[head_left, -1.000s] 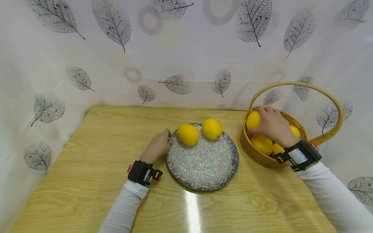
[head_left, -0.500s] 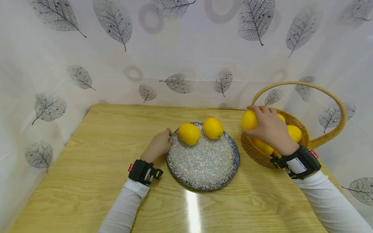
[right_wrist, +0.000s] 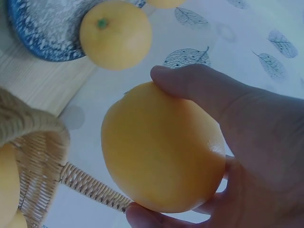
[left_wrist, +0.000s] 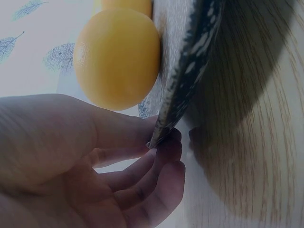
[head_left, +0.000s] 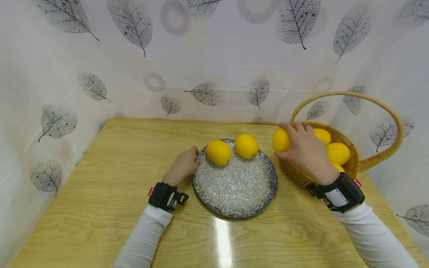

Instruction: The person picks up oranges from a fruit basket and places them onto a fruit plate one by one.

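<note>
My right hand point(head_left: 306, 150) grips a yellow orange point(head_left: 280, 140) above the left rim of the wicker basket point(head_left: 295, 175). In the right wrist view, thumb and fingers curl round this orange point(right_wrist: 161, 147). My left hand point(head_left: 182, 165) pinches the left rim of a speckled grey plate point(head_left: 234, 190) with a dark blue edge. The left wrist view shows the thumb on top of the plate's rim point(left_wrist: 183, 71) and fingers beneath it. Two more oranges, a left one point(head_left: 219, 152) and a right one point(head_left: 246, 146), sit at the plate's far side.
Several oranges point(head_left: 337, 153) lie in the basket, partly hidden by my right hand. Its tall arched handle point(head_left: 395, 123) rises over the right side. The wooden table point(head_left: 100, 193) meets a leaf-patterned cloth point(head_left: 214, 59) along its back edge.
My right hand has lifted the orange and carried it left, from inside the basket to over its left rim. More oranges in the basket show now. The left hand stays on the plate's rim.
</note>
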Available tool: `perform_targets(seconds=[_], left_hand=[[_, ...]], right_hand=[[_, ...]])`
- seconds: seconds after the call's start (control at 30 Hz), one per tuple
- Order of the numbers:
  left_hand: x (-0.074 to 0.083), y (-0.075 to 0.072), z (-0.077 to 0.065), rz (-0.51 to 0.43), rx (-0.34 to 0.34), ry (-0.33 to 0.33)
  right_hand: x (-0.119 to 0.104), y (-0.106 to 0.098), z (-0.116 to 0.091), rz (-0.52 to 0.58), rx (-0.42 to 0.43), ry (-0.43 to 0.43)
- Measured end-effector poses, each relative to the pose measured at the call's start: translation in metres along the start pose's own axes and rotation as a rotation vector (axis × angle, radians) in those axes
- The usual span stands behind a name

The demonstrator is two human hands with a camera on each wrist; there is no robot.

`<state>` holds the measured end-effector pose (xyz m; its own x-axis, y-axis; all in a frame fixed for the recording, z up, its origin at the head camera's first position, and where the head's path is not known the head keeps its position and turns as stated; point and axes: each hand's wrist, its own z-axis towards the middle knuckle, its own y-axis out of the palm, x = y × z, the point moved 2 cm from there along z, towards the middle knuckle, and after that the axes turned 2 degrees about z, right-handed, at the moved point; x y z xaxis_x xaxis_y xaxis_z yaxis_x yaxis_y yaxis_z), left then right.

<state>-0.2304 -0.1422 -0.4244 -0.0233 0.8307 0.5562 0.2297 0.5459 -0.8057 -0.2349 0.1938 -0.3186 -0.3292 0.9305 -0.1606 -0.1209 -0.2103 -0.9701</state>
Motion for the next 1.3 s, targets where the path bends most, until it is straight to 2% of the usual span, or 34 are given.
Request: perform_targets(seconds=[0.2,0.47,0.73,1.0,1.3], left_hand=[[0.002,0.000,0.000,0.005,-0.005,0.000],[0.001,0.000,0.001,0.015,-0.010,0.000],[0.001,-0.001,0.002,0.008,-0.022,-0.017],[0.001,0.000,0.001,0.005,-0.016,-0.012],[0.005,-0.001,-0.002,-0.002,-0.012,-0.008]], right_hand=[[-0.008,0.012,-0.004,0.004,0.038,-0.004],[-0.021,0.027,-0.006,0.013,0.037,-0.005],[-0.032,0.031,-0.011,0.021,0.109,-0.025],[-0.039,0.035,-0.014,0.014,0.083,-0.028],[-0.044,0.031,-0.018,0.019,0.091,-0.039]])
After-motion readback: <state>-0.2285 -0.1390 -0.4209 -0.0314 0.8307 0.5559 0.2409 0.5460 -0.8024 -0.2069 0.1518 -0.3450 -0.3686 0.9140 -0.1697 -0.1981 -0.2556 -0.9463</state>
